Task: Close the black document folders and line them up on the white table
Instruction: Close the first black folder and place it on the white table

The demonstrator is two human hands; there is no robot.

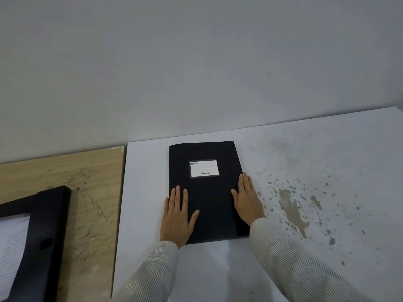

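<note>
Lying closed near the back edge of the white table point(283, 269), a black folder point(209, 199) is pressed flat by the left hand point(177, 216), fingers spread, and the right hand point(247, 199), fingers together. An open folder point(46, 227) is seen on the wooden surface point(91, 192), well apart.

Left hand point(177, 216) and right hand point(247, 200) lie flat on the closed black folder point(207, 192) on the white table point(305, 171).
</note>
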